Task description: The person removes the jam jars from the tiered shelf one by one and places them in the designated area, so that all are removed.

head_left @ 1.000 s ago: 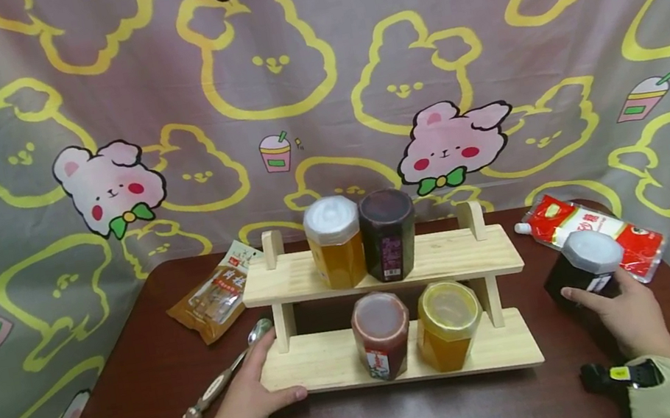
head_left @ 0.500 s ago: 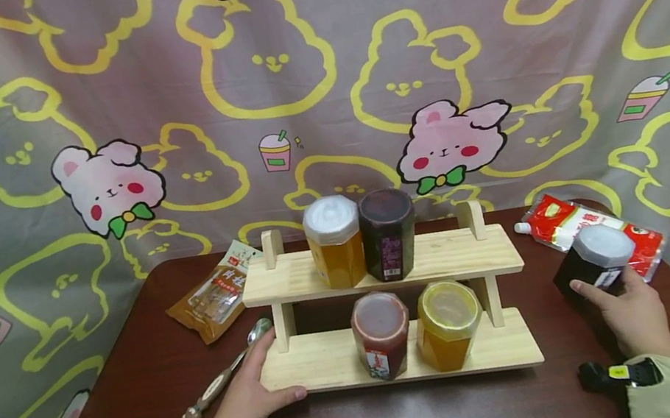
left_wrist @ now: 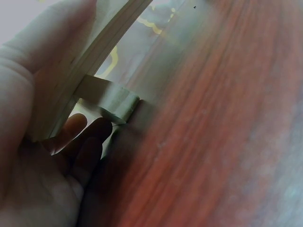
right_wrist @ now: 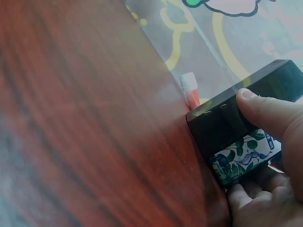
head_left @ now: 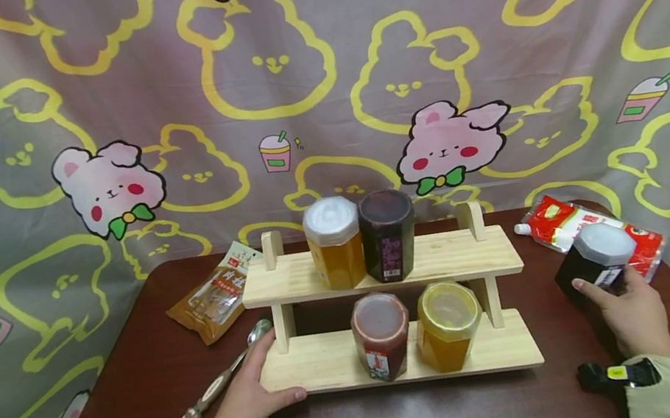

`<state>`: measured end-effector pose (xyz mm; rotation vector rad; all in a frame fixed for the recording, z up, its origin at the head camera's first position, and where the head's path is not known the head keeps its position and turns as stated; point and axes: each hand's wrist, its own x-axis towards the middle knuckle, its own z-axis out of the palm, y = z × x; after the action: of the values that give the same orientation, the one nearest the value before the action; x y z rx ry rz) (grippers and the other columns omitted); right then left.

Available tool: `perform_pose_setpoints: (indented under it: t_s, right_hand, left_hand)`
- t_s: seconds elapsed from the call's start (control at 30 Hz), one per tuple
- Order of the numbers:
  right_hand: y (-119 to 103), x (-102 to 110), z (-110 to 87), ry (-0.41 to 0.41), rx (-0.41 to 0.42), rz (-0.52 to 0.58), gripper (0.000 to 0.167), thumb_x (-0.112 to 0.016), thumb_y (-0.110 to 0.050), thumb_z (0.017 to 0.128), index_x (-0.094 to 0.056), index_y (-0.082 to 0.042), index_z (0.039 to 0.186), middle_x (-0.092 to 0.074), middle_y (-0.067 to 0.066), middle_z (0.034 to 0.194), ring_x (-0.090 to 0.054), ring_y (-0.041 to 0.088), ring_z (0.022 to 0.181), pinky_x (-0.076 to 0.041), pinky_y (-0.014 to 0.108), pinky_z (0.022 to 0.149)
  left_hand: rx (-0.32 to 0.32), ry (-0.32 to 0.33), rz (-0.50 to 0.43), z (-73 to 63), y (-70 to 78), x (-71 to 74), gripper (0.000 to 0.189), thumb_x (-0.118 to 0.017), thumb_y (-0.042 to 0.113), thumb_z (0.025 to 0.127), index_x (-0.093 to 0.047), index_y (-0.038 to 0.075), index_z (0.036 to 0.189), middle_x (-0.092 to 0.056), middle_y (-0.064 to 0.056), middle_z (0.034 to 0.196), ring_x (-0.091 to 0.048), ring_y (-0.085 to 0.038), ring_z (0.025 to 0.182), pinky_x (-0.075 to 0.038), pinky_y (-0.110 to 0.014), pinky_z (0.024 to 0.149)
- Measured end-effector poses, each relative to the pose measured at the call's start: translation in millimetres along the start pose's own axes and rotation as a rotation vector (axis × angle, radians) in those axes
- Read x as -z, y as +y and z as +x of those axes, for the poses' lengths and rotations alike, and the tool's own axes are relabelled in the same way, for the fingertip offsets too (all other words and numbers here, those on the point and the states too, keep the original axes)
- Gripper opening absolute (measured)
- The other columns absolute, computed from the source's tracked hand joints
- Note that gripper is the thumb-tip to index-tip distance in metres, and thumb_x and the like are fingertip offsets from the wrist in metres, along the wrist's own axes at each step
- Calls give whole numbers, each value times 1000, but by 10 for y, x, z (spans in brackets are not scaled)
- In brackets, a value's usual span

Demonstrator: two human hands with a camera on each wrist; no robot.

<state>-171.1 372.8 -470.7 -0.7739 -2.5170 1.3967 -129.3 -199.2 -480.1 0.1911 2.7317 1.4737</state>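
A two-tier wooden rack (head_left: 327,357) stands mid-table. My left hand (head_left: 249,397) grips the left end of its lower board, the thumb along the front edge. In the left wrist view, curled fingers (left_wrist: 85,156) show beneath the board (left_wrist: 71,71). My right hand (head_left: 635,317) holds a dark jar (head_left: 575,271) with a whitish lid, right of the rack. The right wrist view shows the thumb (right_wrist: 262,109) on one side of this dark jar (right_wrist: 218,135) and the other fingers on the opposite side, around a leaf-patterned label. The jar's base is at the tabletop.
The upper board bears an amber jar (head_left: 338,257) and a dark purple jar (head_left: 388,237); the lower has a reddish jar (head_left: 383,339) and a yellow jar (head_left: 451,330). A brown packet (head_left: 213,301) and spoon (head_left: 221,386) lie left, a red-white pouch (head_left: 579,218) right.
My right hand has shifted the dark jar slightly to the right, mostly in the first half second. The left hand and the rack stay in place.
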Motion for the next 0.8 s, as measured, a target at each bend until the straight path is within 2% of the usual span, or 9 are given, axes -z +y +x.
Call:
perform_pose_setpoints:
  t_s: [0.2, 0.5, 0.8]
  right_hand:
    - [4, 4, -19, 0, 11, 3, 94, -65, -51, 94, -17, -3, 160, -30, 30, 156, -30, 52, 140, -27, 66, 110]
    - [-18, -5, 5, 1, -16, 6, 98, -65, -53, 93, -13, -4, 160, -24, 30, 159, -26, 52, 142, -28, 66, 109]
    - [-1, -2, 7, -1, -19, 30, 96, -65, -51, 93, -15, -3, 160, -28, 31, 157, -30, 52, 140, -30, 65, 108]
  left_hand:
    - [5, -9, -8, -3, 12, 1, 112, -95, 35, 66, -32, 14, 157, -30, -21, 159, -34, -37, 140, -30, -57, 109]
    - [-7, 4, -19, -4, 9, -1, 111, -95, 33, 66, -33, 14, 156, -32, -20, 159, -37, -35, 138, -31, -56, 109]
    - [-6, 5, -30, -15, 11, -5, 111, -96, 32, 65, -34, 13, 156, -31, -21, 159, -39, -35, 136, -31, -56, 109]
